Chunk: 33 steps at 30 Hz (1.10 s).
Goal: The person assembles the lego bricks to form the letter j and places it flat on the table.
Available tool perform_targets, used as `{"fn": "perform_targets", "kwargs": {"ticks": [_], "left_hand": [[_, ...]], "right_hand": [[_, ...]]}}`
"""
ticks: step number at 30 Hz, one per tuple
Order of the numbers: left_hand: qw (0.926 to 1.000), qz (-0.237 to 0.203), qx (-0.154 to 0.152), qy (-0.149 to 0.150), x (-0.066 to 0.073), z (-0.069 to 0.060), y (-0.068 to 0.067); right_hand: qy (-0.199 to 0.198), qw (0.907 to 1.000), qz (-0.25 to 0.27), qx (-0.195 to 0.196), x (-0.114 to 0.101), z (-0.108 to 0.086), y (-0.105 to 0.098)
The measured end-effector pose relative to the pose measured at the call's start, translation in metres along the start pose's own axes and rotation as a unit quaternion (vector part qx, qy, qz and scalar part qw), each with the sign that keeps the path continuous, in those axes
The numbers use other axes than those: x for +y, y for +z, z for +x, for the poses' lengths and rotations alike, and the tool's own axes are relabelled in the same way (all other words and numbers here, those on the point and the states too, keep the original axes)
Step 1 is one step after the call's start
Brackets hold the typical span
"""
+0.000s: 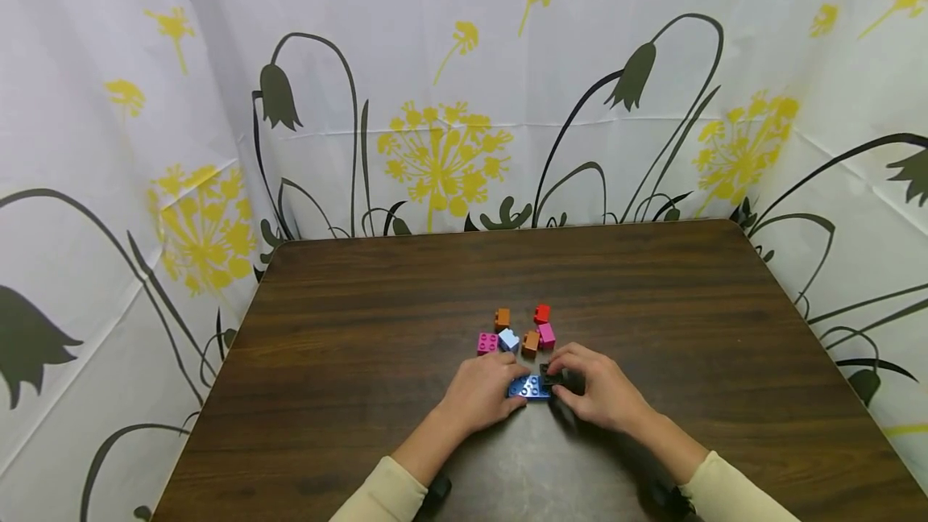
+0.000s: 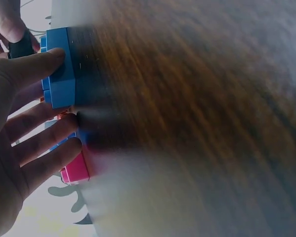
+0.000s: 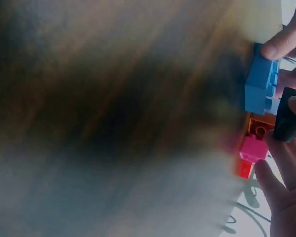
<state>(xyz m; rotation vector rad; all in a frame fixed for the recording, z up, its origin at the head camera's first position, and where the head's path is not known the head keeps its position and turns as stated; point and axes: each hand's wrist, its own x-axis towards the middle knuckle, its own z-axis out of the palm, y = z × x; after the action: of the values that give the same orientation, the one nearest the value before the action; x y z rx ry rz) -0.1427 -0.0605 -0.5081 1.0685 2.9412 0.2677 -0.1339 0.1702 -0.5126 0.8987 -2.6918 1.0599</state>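
Note:
A long blue toy brick (image 1: 528,387) lies studs up on the table, and my left hand (image 1: 480,395) grips it by its left part. In the left wrist view the thumb presses the near side of the blue brick (image 2: 63,79). My right hand (image 1: 605,391) pinches a black brick (image 3: 287,117) at the blue brick's right end. In the right wrist view the black brick is raised to about stud height and tilted. Whether the two bricks touch cannot be told.
Just beyond the hands sit several smaller bricks: a pink one (image 1: 488,343), a light blue one (image 1: 509,340), an orange one (image 1: 531,343), another orange one (image 1: 503,318), a second pink one (image 1: 546,335) and a red one (image 1: 542,313). A patterned curtain (image 1: 449,63) hangs behind the brown table (image 1: 362,304).

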Motion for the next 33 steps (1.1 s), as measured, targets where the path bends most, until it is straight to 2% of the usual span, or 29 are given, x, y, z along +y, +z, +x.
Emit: {"fn": "perform_targets", "kwargs": {"ticks": [7,23,33], "left_hand": [[1.0000,-0.006,0.006,0.000,0.0002,0.0008,-0.0009],[0.9997,-0.022,-0.009,-0.012,-0.0003,0.0010,0.0004],[0.9993,-0.033,-0.007,-0.013,-0.0005,0.0007,0.0002]], "right_hand": [[0.011,0.9999,-0.001,-0.011,-0.0010,-0.0052,0.0050],[0.022,0.9983,-0.033,-0.043,-0.0030,-0.0051,0.0021],[0.019,0.9979,-0.043,-0.045,-0.0029,-0.0057,0.0042]]}}
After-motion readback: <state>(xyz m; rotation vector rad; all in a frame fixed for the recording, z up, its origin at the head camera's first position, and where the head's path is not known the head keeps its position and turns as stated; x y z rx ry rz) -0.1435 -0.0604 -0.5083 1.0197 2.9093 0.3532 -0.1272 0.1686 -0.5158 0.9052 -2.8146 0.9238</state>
